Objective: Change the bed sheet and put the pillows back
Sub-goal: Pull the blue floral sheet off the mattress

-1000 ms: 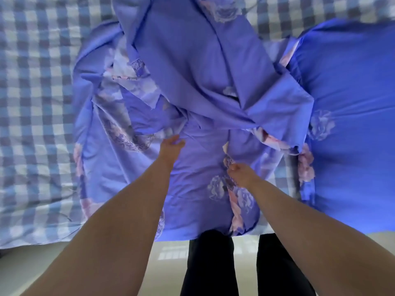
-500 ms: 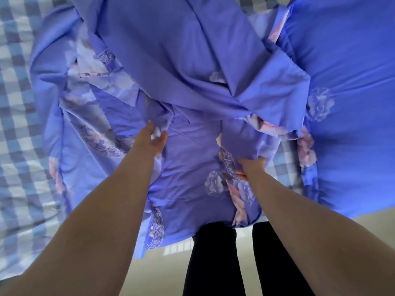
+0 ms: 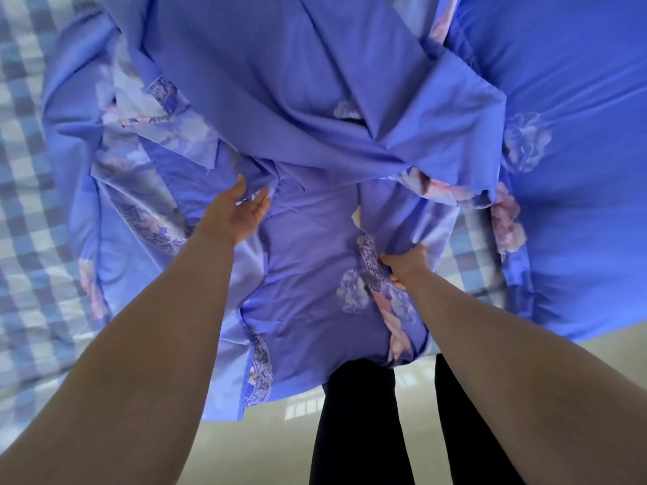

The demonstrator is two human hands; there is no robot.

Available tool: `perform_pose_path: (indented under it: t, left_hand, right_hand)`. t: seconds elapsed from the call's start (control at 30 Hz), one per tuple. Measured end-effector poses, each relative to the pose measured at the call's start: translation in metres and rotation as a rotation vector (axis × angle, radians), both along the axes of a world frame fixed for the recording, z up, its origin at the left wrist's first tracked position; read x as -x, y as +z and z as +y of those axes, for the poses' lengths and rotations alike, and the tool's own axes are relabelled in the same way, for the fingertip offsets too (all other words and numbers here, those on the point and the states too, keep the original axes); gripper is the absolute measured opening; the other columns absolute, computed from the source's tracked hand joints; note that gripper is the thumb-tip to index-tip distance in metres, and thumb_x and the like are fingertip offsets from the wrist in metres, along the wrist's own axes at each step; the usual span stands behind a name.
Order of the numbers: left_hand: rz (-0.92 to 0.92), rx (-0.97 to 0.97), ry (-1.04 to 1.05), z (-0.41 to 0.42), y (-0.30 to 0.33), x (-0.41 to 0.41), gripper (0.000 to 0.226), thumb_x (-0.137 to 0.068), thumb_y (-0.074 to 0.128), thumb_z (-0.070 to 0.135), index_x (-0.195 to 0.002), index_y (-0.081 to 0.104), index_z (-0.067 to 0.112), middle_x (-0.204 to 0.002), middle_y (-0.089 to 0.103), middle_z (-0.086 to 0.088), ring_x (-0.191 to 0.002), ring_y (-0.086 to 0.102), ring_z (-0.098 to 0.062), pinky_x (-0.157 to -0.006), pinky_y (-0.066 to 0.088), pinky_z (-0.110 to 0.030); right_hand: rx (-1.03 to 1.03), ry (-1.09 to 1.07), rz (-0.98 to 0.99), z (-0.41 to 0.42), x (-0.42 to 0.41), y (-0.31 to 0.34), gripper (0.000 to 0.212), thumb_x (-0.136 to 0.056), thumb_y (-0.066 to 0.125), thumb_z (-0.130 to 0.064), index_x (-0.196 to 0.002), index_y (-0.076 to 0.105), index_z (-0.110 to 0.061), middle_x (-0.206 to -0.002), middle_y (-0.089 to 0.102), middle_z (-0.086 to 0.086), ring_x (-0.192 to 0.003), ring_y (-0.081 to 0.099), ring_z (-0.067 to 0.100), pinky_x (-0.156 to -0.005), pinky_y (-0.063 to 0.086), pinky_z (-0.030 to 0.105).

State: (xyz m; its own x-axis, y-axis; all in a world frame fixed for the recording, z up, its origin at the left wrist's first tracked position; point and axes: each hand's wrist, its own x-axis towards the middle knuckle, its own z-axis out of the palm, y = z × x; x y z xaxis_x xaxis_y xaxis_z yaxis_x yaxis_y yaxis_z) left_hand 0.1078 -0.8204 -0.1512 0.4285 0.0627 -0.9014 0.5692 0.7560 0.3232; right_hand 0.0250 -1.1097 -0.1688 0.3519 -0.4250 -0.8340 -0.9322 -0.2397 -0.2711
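Head view, looking down past your own arms at the bed edge. A crumpled purple sheet (image 3: 297, 99) with pink and pale flower print fills the centre and top of the frame, bunched in thick folds; its lower part hangs over the bed edge toward the floor (image 3: 266, 446) at bottom centre.

Your left hand (image 3: 232, 215) sits left of centre, palm on the cloth, fingers (image 3: 261, 201) fairly straight and spread, tips slipped just under a fold. It presses or touches the sheet; no pinch is plainly visible.

Your right hand (image 3: 402, 262) sits right of centre, lower than the left. Its fingers are curled into the fabric, grasping a bunch of the sheet next to a patterned border strip (image 3: 373, 260) and a pale flower.

At the far left of the frame a blue-and-white checked cover (image 3: 31, 211) lies on the bed, partly under the purple sheet. A small patch of the same check shows right of centre, beside your right hand.

At the right of the frame a smoother blue surface with faint flower print (image 3: 574, 169) spreads over the bed; you cannot tell whether it is part of the same sheet or a separate piece.

Your dark trouser legs (image 3: 353, 432) stand at bottom centre on the pale floor, right against the hanging cloth.
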Motion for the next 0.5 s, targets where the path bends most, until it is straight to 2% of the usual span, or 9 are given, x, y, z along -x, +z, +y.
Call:
perform_pose_path:
  t: [0.03, 0.1, 0.17, 0.23, 0.27, 0.33, 0.37, 0.43, 0.5]
  left_hand:
    - [-0.015, -0.039, -0.008, 0.000, 0.000, 0.003, 0.017, -0.097, 0.052, 0.022, -0.083, 0.055, 0.014, -0.091, 0.055, -0.002, -0.107, 0.059, -0.021, -0.088, 0.050, -0.034]
    - [-0.029, -0.144, 0.014, 0.007, -0.003, 0.010, 0.014, -0.099, 0.049, 0.022, -0.086, 0.055, 0.020, -0.089, 0.053, 0.004, -0.101, 0.062, -0.016, -0.079, 0.050, -0.027]
    - [-0.060, -0.365, -0.126, 0.012, -0.002, 0.019, 0.013, -0.100, 0.045, 0.019, -0.090, 0.053, 0.021, -0.089, 0.053, 0.005, -0.091, 0.062, -0.012, -0.067, 0.047, -0.019]
    - [-0.126, -0.706, -0.384, 0.008, 0.005, 0.031, 0.006, -0.097, 0.052, 0.021, -0.095, 0.055, 0.016, -0.090, 0.054, -0.005, -0.077, 0.062, -0.009, -0.061, 0.043, -0.019]
    - [-0.176, -0.883, -0.519, 0.003, 0.010, 0.038, 0.015, -0.094, 0.057, 0.022, -0.102, 0.056, 0.010, -0.097, 0.054, -0.013, -0.075, 0.061, -0.013, -0.064, 0.044, -0.020]
    - [-0.309, -1.166, -0.744, -0.013, 0.024, 0.053, 0.040, -0.089, 0.063, 0.021, -0.122, 0.052, 0.001, -0.120, 0.051, -0.020, -0.089, 0.058, -0.028, -0.084, 0.046, -0.026]
    - [-0.368, -1.247, -0.801, -0.023, 0.034, 0.062, 0.048, -0.088, 0.064, 0.020, -0.127, 0.048, -0.001, -0.128, 0.047, -0.021, -0.098, 0.056, -0.035, -0.094, 0.045, -0.035]
    - [-0.449, -1.342, -0.875, -0.043, 0.059, 0.081, 0.055, -0.086, 0.065, 0.020, -0.131, 0.045, -0.005, -0.133, 0.043, -0.022, -0.107, 0.053, -0.046, -0.098, 0.042, -0.050]
    - [-0.459, -1.387, -0.898, -0.061, 0.084, 0.097, 0.056, -0.085, 0.064, 0.022, -0.129, 0.047, -0.007, -0.131, 0.046, -0.025, -0.109, 0.052, -0.048, -0.099, 0.040, -0.051]
  right_hand:
    - [0.036, 0.062, -0.019, -0.001, 0.003, -0.002, 0.061, -0.079, 0.074, -0.016, -0.129, 0.042, 0.002, -0.104, 0.057, 0.018, -0.085, 0.062, 0.031, -0.070, 0.046, 0.037]
    - [0.119, 0.159, -0.053, -0.005, 0.011, 0.005, 0.043, -0.087, 0.065, -0.024, -0.120, 0.054, 0.002, -0.105, 0.061, 0.018, -0.103, 0.060, 0.033, -0.078, 0.042, 0.032]
    - [0.165, 0.215, -0.089, -0.007, 0.019, 0.018, 0.044, -0.092, 0.054, -0.042, -0.116, 0.059, -0.005, -0.110, 0.063, 0.014, -0.104, 0.059, 0.033, -0.083, 0.044, 0.032]
    - [0.267, 0.305, -0.080, -0.008, 0.027, 0.035, 0.052, -0.094, 0.041, -0.052, -0.115, 0.060, -0.008, -0.116, 0.057, 0.013, -0.102, 0.058, 0.035, -0.088, 0.046, 0.038]
    - [0.305, 0.360, -0.075, -0.007, 0.030, 0.045, 0.055, -0.096, 0.036, -0.053, -0.115, 0.060, -0.007, -0.120, 0.052, 0.012, -0.102, 0.058, 0.036, -0.087, 0.045, 0.039]
    - [0.339, 0.503, -0.091, -0.007, 0.040, 0.068, 0.057, -0.099, 0.029, -0.051, -0.115, 0.060, -0.007, -0.124, 0.044, 0.010, -0.100, 0.057, 0.035, -0.084, 0.042, 0.039]
    - [0.345, 0.594, -0.099, -0.007, 0.045, 0.079, 0.057, -0.099, 0.027, -0.051, -0.113, 0.061, -0.007, -0.125, 0.043, 0.008, -0.097, 0.058, 0.035, -0.082, 0.042, 0.039]
    - [0.353, 0.829, -0.131, -0.005, 0.054, 0.099, 0.056, -0.100, 0.024, -0.049, -0.110, 0.061, -0.008, -0.124, 0.042, 0.007, -0.092, 0.059, 0.034, -0.076, 0.041, 0.036]
    - [0.388, 0.948, -0.217, -0.003, 0.060, 0.125, 0.054, -0.101, 0.026, -0.047, -0.107, 0.062, -0.007, -0.120, 0.046, 0.007, -0.092, 0.059, 0.034, -0.072, 0.041, 0.036]
